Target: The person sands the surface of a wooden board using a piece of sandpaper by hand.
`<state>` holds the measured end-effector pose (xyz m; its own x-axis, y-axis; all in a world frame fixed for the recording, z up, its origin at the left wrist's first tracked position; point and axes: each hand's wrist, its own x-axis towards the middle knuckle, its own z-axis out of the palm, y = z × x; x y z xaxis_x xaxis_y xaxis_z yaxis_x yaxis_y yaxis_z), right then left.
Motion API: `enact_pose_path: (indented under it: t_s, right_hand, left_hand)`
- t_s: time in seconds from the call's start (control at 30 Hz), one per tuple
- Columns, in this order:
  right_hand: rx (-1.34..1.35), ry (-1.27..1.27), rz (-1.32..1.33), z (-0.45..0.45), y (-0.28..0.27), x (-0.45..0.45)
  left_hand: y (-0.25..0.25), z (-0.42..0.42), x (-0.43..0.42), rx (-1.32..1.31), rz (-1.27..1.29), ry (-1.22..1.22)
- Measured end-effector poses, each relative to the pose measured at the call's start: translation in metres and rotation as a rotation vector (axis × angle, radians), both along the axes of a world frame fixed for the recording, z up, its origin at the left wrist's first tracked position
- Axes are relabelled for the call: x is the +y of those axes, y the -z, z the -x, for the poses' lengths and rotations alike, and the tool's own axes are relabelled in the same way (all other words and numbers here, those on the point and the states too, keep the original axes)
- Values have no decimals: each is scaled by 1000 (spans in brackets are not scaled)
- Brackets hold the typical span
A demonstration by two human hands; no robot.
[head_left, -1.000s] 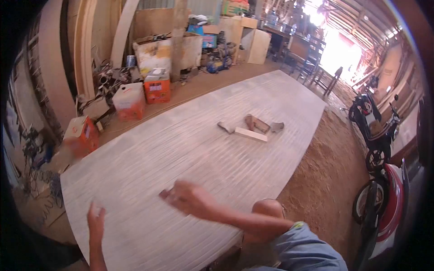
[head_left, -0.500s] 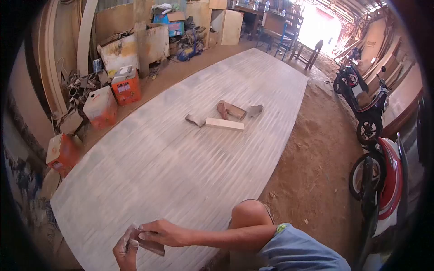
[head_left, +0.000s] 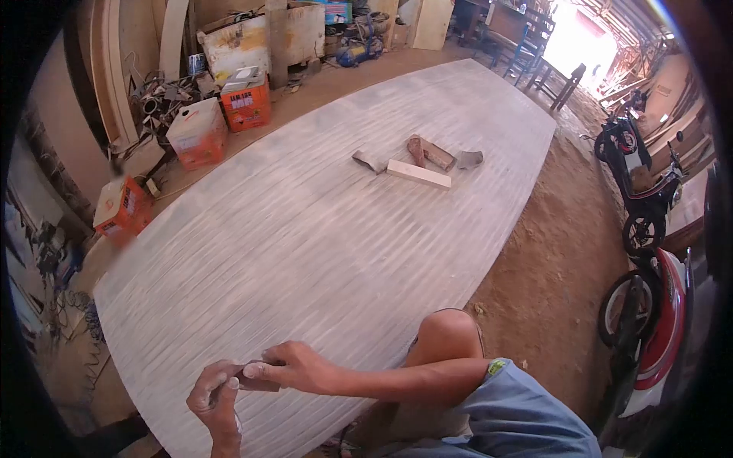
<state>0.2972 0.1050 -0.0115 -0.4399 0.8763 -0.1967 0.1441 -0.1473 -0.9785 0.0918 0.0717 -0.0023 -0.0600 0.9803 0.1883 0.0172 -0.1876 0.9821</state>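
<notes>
Small brown sheet (head_left: 260,378) is being held between left grip (head_left: 214,391) and right grip (head_left: 302,368), each closed, thumb against fingers, on its nearer end.

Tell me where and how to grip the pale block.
Pinch the pale block across its narrow width at mid-length, probably from above and the near side: it lies long and flat on the panel, with a brown piece close beyond it.

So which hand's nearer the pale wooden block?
Right. The right hand is over the near end of the striped panel, well short of the pale wooden block; the left hand is farther left, and farther from the block.
</notes>
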Motion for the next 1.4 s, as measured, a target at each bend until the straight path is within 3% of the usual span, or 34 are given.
enact_pose_path:
  t_s: [0.07, 0.2, 0.3, 0.37, 0.47, 0.53, 0.6, 0.7, 0.8, 0.9, 1.0, 1.07, 1.2, 1.27, 1.33, 1.4]
  right_hand:
    - [-85, -6, -32, 0, 6, 0]
    - [50, 27, -145, -3, -3, -5]
    - [151, 35, -260, -1, -1, -10]
    - [192, 31, -39, 0, -3, -14]
    - [343, 96, -4, 5, 6, -15]
    - [294, 54, 25, 1, -1, -11]
    - [144, 30, -115, -1, -7, -12]
    - [30, 88, -274, 9, 5, -15]
    - [61, 149, -322, 12, 10, -14]
    - [39, 177, -152, 8, 4, -11]
    - [-55, 304, -254, 8, 0, -11]
    - [-131, 275, -215, 4, -6, -6]
    - [27, 68, -302, 4, 3, -1]
    - [302, -47, 111, 8, 0, -7]
    - [312, -71, 144, 5, -2, -8]
    - [320, -91, 182, 1, -4, -7]
  left_hand:
    - [-12, -4, 0, 138, 155, -65]
    - [0, 10, 6, 270, 268, -151]
    - [1, -4, 8, 18, 339, -133]
    - [7, -3, 7, -48, 357, -41]
    - [8, -10, 6, -135, 429, 105]
    - [14, -14, 3, -187, 408, 97]
    - [20, -7, 3, 14, 380, 120]
    - [14, -6, 2, -55, 423, 110]
    - [12, -9, 1, 2, 405, 99]
    - [10, -10, -4, 93, 381, 114]
    - [3, -10, -5, 104, 407, 123]
    - [-1, -11, -5, -3, 353, 154]
    - [8, -9, -4, -59, 393, 153]
    - [13, -12, -6, -209, 405, 270]
    - [16, -11, -7, -192, 418, 258]
    - [24, -4, -4, -44, 451, 420]
